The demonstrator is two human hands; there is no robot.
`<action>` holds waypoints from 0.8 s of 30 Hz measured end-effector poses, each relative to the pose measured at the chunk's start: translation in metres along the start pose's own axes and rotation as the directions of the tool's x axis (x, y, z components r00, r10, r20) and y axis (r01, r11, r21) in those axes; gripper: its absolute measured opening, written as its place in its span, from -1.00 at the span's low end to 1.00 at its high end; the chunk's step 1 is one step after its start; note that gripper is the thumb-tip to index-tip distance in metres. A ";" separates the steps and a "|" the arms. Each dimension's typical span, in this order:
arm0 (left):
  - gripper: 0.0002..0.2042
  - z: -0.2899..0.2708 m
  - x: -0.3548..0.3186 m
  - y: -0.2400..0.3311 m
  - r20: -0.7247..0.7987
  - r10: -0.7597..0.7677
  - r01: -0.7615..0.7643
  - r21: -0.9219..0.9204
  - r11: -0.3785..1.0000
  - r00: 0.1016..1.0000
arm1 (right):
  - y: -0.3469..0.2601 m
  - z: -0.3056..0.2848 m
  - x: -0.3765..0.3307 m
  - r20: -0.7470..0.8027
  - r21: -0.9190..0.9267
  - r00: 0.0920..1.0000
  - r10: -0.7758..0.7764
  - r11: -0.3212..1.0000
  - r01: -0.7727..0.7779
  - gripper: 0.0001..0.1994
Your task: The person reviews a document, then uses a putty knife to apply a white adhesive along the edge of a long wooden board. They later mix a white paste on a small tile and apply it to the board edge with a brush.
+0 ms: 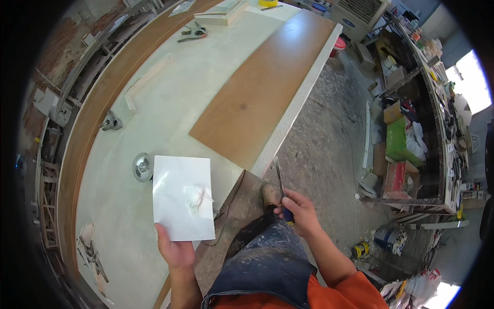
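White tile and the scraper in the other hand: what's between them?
In the head view, between the white tile and the scraper lie the workbench's corner edge and the person's raised paint-spattered knee.

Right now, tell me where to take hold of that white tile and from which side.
Grip the white tile at its near bottom edge, coming from the person's side, as the left hand does now. That edge overhangs the workbench toward the body, so a thumb fits on top. Probably avoid the right half, where a blob of white paste sits.
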State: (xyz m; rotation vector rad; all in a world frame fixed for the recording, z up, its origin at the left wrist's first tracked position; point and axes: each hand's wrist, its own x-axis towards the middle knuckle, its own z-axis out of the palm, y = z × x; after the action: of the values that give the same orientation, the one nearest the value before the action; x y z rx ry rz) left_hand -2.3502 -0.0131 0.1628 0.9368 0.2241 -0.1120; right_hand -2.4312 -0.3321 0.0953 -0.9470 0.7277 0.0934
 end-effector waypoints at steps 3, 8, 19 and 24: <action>-0.37 -0.004 -0.002 0.004 0.020 0.005 -0.006 0.026 1.000 1.000 | 0.036 0.008 0.012 -0.039 0.120 0.999 0.016 0.993 -0.011 -0.51; -0.35 -0.012 -0.008 0.006 -0.016 -0.027 0.027 0.011 1.000 0.999 | 0.063 0.027 0.030 -0.109 0.163 0.992 -0.065 0.983 0.083 -0.50; -0.33 -0.020 -0.020 0.012 -0.045 -0.022 0.024 0.048 0.999 0.999 | 0.120 0.045 0.039 -0.124 0.033 0.983 -0.138 0.989 0.143 -0.56; -0.33 -0.028 -0.027 0.015 -0.040 -0.045 0.045 0.012 0.999 0.998 | 0.129 0.045 0.026 -0.169 0.033 0.975 -0.143 0.988 0.150 -0.59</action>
State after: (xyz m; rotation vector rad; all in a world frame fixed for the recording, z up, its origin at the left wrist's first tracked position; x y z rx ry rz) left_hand -2.3772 0.0185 0.1648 0.9482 0.2817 -0.1364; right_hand -2.4366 -0.2263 0.0048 -0.9692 0.8073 -0.1330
